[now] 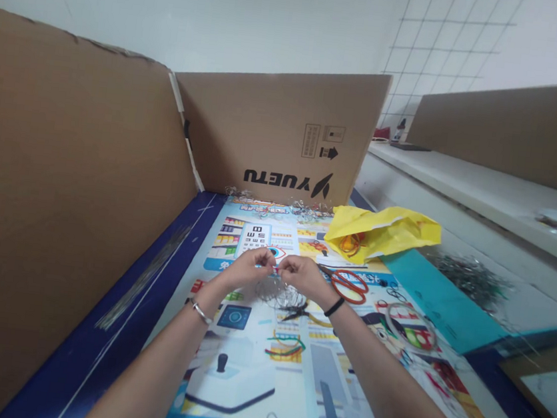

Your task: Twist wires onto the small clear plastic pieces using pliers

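Note:
My left hand [252,266] and my right hand [302,276] meet over the middle of the table, fingertips pinched close together. A tiny pinkish-red bit shows between them, too small to name. Just below the fingers lies a loose tangle of thin silvery wire [279,294]; whether it joins what I hold, I cannot tell. Pliers [297,312] with dark jaws rest beside the tangle, partly under my right wrist. Right of that hand are scissors [350,287] with orange-red handles. Short green, yellow and red strands [285,347] lie nearer to me.
Cardboard panels [277,135] wall off the back and left. At the right are a yellow bag [386,231], a coil of clear line [411,325] and a heap of cut wire [471,281]. Straight wires [145,274] lie along the left edge.

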### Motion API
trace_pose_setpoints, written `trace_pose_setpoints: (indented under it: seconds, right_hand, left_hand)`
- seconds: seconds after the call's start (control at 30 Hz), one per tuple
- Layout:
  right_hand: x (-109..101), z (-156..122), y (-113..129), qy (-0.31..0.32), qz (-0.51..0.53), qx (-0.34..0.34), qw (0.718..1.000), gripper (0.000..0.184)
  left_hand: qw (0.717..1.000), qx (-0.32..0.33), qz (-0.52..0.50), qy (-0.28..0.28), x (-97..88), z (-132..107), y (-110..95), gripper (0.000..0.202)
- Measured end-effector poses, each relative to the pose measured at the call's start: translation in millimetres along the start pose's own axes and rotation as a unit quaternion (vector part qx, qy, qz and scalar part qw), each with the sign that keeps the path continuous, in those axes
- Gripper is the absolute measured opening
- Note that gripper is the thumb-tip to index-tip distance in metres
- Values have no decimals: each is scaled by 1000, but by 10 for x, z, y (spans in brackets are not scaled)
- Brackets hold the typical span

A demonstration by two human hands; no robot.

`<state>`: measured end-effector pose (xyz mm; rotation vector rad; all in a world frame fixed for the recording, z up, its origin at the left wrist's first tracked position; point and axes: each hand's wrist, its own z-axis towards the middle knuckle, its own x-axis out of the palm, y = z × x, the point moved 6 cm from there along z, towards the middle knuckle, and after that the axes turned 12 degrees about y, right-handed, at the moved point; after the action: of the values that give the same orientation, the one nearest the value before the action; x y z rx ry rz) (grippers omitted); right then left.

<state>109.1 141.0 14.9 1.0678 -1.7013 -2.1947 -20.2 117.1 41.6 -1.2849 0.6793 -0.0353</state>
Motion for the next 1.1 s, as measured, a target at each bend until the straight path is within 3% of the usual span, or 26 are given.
trace_pose_setpoints:
  seconds: [0.33, 1.1]
  right_hand:
    - [8, -15, 3, 16, 11, 13, 1000, 5]
    - [18, 3, -89, 53, 40, -1, 998, 4]
  left_hand:
    - [999, -35, 17, -9, 7, 4, 104, 7]
    - [1000, -23, 13, 0, 67, 32, 149, 6]
